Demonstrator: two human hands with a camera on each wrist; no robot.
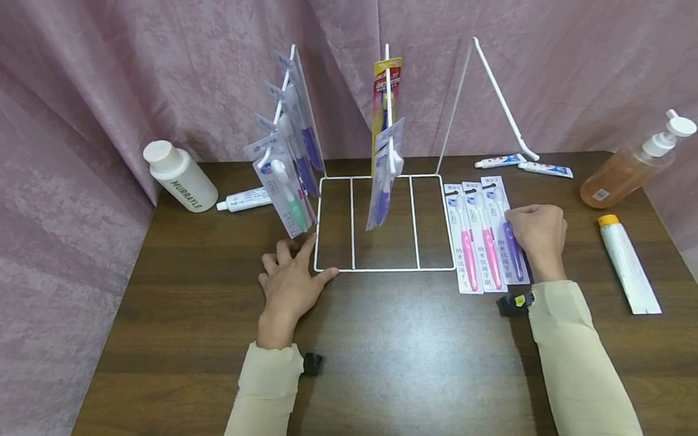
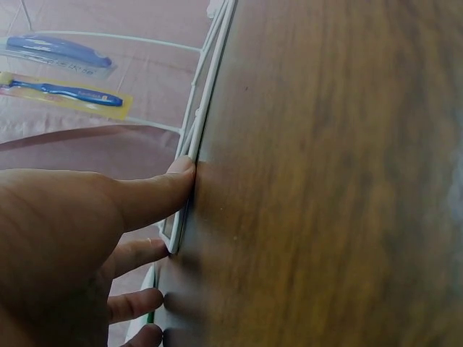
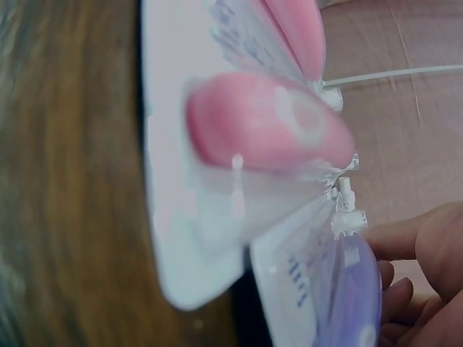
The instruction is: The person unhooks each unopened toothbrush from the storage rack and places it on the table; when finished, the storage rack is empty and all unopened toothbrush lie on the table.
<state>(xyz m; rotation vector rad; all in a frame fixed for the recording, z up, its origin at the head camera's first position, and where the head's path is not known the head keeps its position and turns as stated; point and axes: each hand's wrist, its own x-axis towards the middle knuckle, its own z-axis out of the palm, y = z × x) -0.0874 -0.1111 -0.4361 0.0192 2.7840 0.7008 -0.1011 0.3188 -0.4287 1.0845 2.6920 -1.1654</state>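
L hand [image 1: 289, 285] spread, touching white-wire rack [image 1: 386, 269]; R hand [image 1: 540, 233] curled at purple-handled toothbrush blister-pack [image 1: 513, 252], pinch unclear; prob. pickup, next needs edge grip.

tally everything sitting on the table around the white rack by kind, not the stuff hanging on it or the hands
Pink-handled toothbrush packs: 2
Purple-handled toothbrush pack: 1
Tubes: 4
White bottle: 1
Pump bottle: 1
Total: 9

Purple toothbrush pack [image 1: 514, 255] — sealed, right of two pink packs [image 1: 490, 257]; white wire rack [image 1: 386, 269] — standing upright to their left.
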